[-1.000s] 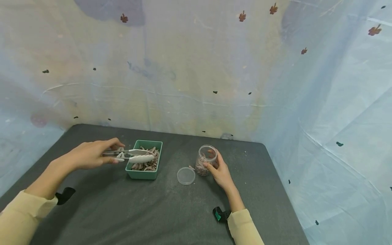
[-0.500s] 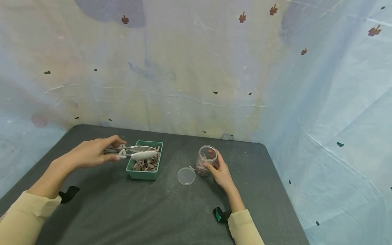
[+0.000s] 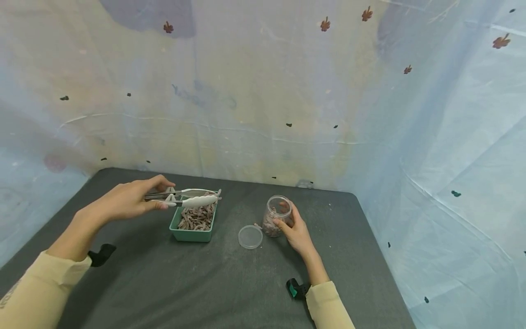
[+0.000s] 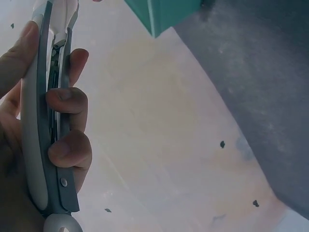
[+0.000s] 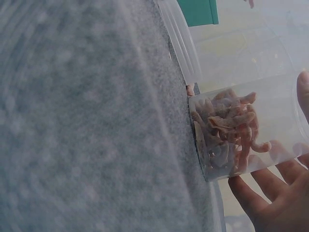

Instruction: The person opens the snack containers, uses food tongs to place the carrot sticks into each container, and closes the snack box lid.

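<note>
Kitchen tongs (image 3: 199, 200) with pale tips are gripped in my left hand (image 3: 127, 199), over the green container (image 3: 191, 236). A thin strip seems to be caught at their tips. In the left wrist view, fingers and thumb wrap round the tongs' handle (image 4: 35, 121). Below, brownish-pink strips (image 3: 197, 219), maybe shredded meat, fill much of the container. My right hand (image 3: 299, 234) holds a clear jar (image 3: 271, 225) upright on the table, its mouth uncovered. In the right wrist view, similar strips (image 5: 231, 125) lie in the jar's lower part.
A clear round lid (image 3: 249, 237) lies flat on the dark table (image 3: 230, 283), between container and jar. One small strip (image 3: 257, 225) sits by the lid and the jar. Pale patterned sheeting (image 3: 246, 91) hangs behind the table and on the right.
My left hand has lifted the tongs up and to the right, from among the strips to above the container's far edge. The right hand and the jar have stayed put.
</note>
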### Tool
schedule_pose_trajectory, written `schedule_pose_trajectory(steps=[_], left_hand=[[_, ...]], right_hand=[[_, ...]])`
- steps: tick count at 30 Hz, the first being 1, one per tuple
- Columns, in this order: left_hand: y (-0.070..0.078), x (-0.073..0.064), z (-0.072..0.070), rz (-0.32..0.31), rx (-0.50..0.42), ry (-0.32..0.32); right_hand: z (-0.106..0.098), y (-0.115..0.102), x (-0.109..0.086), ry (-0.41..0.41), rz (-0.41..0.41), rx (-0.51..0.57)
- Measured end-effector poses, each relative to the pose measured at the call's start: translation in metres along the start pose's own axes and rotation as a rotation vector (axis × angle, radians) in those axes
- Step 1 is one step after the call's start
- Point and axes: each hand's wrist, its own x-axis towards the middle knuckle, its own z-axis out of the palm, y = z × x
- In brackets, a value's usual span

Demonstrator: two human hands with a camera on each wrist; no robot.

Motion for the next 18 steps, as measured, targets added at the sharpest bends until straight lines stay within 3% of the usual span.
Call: schedule_pose_trajectory(steps=[18], left_hand=[[0.028, 0.032, 0.002, 0.023, -0.081, -0.009]], right_hand=[[0.001, -0.002, -0.001, 0.011, 0.011, -0.019]])
